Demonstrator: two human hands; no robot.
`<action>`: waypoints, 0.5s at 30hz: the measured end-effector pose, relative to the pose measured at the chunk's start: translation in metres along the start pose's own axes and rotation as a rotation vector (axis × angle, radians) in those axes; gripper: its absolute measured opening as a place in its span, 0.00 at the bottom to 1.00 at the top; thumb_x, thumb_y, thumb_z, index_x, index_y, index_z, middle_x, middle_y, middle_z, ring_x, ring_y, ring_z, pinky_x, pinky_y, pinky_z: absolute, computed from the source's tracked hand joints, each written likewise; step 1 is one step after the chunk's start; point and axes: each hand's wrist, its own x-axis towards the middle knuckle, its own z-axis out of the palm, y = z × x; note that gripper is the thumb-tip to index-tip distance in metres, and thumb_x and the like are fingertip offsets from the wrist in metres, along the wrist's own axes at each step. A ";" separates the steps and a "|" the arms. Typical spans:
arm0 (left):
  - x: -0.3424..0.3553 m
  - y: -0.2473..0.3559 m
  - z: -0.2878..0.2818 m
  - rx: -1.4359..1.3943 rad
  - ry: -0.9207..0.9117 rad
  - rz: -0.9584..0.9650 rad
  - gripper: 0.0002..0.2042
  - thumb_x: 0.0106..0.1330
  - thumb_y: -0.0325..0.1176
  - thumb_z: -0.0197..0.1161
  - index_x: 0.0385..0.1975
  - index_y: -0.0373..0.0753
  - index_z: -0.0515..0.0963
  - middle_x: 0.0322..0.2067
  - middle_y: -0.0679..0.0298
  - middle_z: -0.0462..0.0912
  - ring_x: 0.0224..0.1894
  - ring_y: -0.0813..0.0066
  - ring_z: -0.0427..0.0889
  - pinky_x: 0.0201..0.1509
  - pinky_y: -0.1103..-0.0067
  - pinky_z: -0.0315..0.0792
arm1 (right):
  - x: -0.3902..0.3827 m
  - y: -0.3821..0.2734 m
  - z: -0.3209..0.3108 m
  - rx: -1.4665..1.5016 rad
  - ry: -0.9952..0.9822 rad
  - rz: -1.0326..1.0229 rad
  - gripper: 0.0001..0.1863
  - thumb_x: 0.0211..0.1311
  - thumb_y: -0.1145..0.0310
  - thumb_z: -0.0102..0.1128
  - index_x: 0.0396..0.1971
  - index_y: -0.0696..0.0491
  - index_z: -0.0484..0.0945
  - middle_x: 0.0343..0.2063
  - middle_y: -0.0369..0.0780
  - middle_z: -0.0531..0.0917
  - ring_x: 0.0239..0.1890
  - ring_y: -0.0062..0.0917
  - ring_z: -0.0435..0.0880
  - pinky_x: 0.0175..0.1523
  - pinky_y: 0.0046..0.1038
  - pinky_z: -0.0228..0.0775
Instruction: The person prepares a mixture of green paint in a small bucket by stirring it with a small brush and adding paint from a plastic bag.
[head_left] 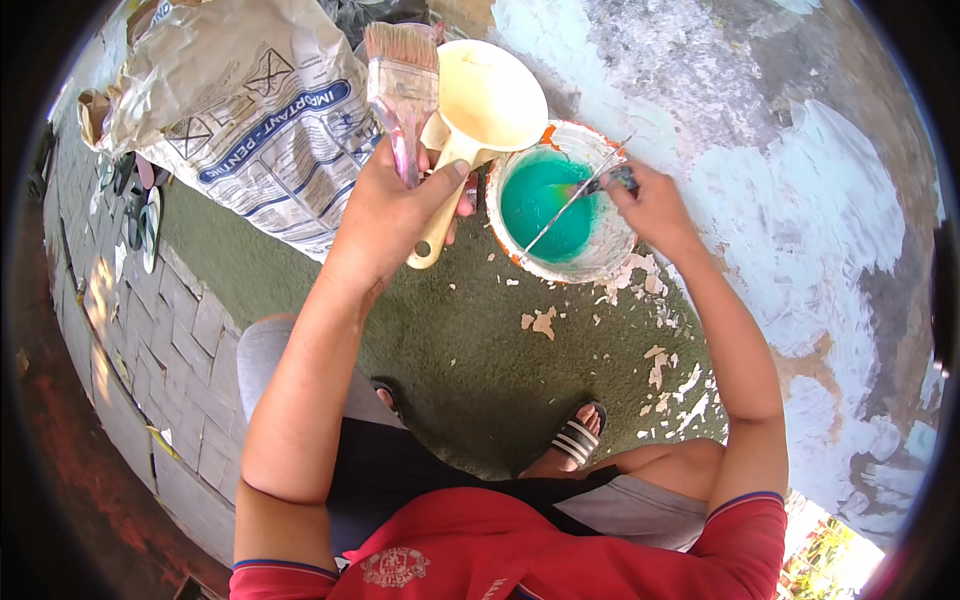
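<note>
Nearest, beyond the person's red shirt, a striped sandal is resting on the green ground, where pale flakes are lying scattered. Farther out, the left hand is clamping the handles of a wide brush and a cream dipper together, while the right hand is gripping a dark-handled tool whose end is dipping into green paint inside a white bucket. Just beyond the left hand, a printed sack is standing crumpled, and a blue-patched surface is stretching off to the right.
</note>
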 end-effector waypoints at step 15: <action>0.005 -0.005 0.000 0.032 0.004 0.032 0.14 0.67 0.29 0.62 0.47 0.27 0.70 0.29 0.61 0.79 0.26 0.77 0.82 0.22 0.80 0.75 | -0.005 0.003 -0.073 0.167 0.088 0.063 0.16 0.65 0.56 0.63 0.36 0.56 0.81 0.22 0.33 0.81 0.23 0.14 0.76 0.30 0.22 0.66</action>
